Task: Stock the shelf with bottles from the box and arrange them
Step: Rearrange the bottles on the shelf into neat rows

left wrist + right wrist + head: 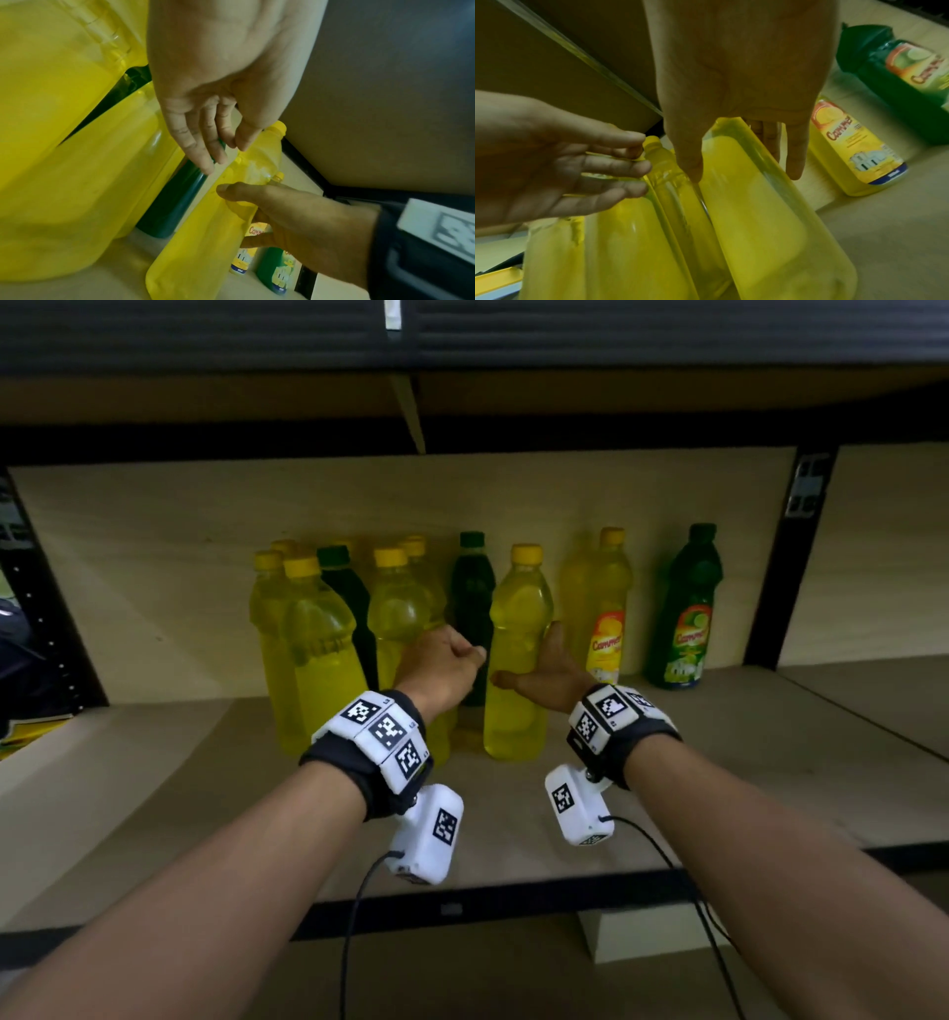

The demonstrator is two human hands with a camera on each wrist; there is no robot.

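Several bottles stand on the wooden shelf [719, 788]. My right hand [552, 667] holds a plain yellow bottle [518, 629] at mid-height, thumb across its front and fingers on its right side; the wrist views show the bottle [757, 203] between the thumb and fingers of that hand [736, 81]. The bottle [205, 233] stands upright on the board. My left hand [447, 660] hovers just left of it, fingers relaxed, holding nothing. Its fingertips [205, 162] are close to a dark green bottle [174, 203] standing behind.
A cluster of yellow bottles [318, 649] fills the left. To the right stand a labelled yellow bottle [606, 618] and a labelled green bottle [685, 618]. A black upright [785, 567] bounds the bay. The upper shelf [462, 346] hangs low overhead.
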